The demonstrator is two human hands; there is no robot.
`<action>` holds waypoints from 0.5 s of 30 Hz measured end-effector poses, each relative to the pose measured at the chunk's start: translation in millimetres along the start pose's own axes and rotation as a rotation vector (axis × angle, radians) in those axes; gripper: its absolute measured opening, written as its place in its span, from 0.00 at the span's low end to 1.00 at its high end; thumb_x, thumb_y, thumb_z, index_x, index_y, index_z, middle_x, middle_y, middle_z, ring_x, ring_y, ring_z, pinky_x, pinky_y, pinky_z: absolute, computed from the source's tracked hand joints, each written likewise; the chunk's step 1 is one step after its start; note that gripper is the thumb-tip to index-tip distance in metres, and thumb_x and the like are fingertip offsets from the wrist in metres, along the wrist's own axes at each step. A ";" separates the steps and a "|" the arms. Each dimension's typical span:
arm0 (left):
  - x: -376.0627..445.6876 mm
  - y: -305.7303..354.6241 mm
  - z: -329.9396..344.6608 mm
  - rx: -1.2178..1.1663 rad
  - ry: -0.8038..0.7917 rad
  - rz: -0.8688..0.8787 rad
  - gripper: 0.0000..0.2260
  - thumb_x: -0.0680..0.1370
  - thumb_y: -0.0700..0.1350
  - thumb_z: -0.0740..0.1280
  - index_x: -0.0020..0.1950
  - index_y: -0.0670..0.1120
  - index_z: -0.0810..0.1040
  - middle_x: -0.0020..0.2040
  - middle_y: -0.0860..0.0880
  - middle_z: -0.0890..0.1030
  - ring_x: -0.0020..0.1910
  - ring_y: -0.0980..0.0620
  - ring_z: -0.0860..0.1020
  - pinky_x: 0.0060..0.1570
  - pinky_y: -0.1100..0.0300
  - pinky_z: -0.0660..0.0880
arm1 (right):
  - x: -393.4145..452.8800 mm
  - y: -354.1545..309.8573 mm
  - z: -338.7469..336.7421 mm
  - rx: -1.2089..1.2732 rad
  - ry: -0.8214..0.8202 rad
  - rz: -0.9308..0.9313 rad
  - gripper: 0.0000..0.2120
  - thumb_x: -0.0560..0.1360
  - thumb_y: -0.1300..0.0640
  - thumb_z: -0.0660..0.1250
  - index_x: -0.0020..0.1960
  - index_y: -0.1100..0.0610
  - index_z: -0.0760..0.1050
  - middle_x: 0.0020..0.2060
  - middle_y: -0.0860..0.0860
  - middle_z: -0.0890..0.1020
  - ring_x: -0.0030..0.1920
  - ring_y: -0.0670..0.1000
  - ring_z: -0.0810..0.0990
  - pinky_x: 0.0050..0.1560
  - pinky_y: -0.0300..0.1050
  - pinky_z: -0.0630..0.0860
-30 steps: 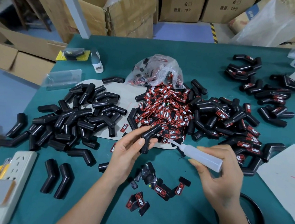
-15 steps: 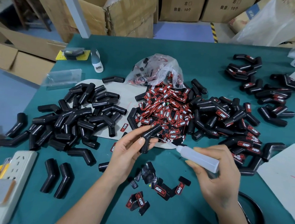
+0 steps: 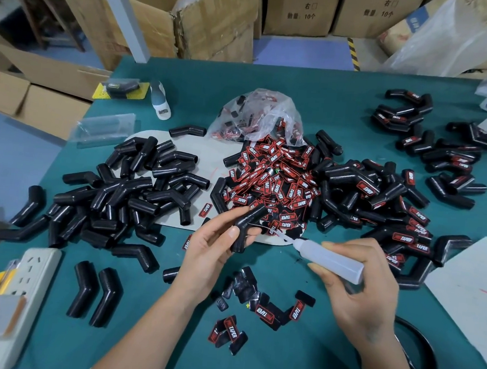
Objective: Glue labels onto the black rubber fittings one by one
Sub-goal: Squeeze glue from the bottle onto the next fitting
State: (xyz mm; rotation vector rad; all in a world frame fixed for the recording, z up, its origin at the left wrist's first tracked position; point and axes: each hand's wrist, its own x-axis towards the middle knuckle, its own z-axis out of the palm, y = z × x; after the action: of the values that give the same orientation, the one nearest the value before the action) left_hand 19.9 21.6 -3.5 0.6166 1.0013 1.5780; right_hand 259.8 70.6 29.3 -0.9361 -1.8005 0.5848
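Note:
My left hand (image 3: pixel 216 249) grips a bent black rubber fitting (image 3: pixel 246 224) above the table's middle. My right hand (image 3: pixel 356 286) holds a translucent glue bottle (image 3: pixel 330 256), its thin nozzle pointing left toward the fitting with a small gap between them. A heap of red-and-black labels (image 3: pixel 274 181) lies just behind the hands. Plain black fittings (image 3: pixel 137 187) are piled at the left. Fittings with labels on them (image 3: pixel 381 201) are piled at the right. A few loose labels (image 3: pixel 267 311) lie on the green table (image 3: pixel 252 356) in front of me.
A clear plastic bag (image 3: pixel 259 112) with more labels sits behind the heap. A white power strip (image 3: pixel 21 289) lies at the near left, white paper (image 3: pixel 473 287) at the right, a black ring (image 3: pixel 418 352) under my right wrist. Cardboard boxes (image 3: pixel 214 22) stand beyond the table.
My right hand has shifted the glue bottle slightly, its nozzle now a little closer to the fitting. My left hand with the fitting has stayed in place.

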 end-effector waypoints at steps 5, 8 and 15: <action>0.5 -0.8 -1.3 0.000 -0.002 -0.003 0.17 0.81 0.44 0.70 0.70 0.45 0.81 0.59 0.35 0.85 0.62 0.39 0.84 0.62 0.54 0.79 | 0.5 0.3 0.1 -0.003 -0.005 0.004 0.12 0.75 0.53 0.73 0.57 0.52 0.76 0.48 0.47 0.79 0.53 0.37 0.77 0.49 0.29 0.71; 0.5 -0.9 -2.1 0.007 -0.002 -0.004 0.18 0.81 0.45 0.70 0.71 0.45 0.81 0.59 0.35 0.85 0.62 0.39 0.84 0.62 0.54 0.79 | 1.2 0.4 -0.5 -0.003 0.008 0.010 0.12 0.75 0.53 0.73 0.56 0.53 0.76 0.47 0.50 0.80 0.52 0.38 0.77 0.49 0.29 0.71; 0.3 0.2 -0.4 -0.002 -0.007 -0.008 0.22 0.79 0.51 0.76 0.71 0.45 0.81 0.59 0.35 0.85 0.62 0.38 0.83 0.62 0.54 0.79 | 2.6 -0.1 -1.8 -0.014 0.030 0.008 0.12 0.75 0.53 0.73 0.56 0.53 0.76 0.46 0.51 0.79 0.53 0.37 0.77 0.51 0.28 0.70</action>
State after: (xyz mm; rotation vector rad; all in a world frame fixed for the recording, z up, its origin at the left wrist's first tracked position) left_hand 19.4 21.8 -3.6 0.6155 0.9952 1.5684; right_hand 260.8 72.6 31.5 -0.9578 -1.7765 0.5609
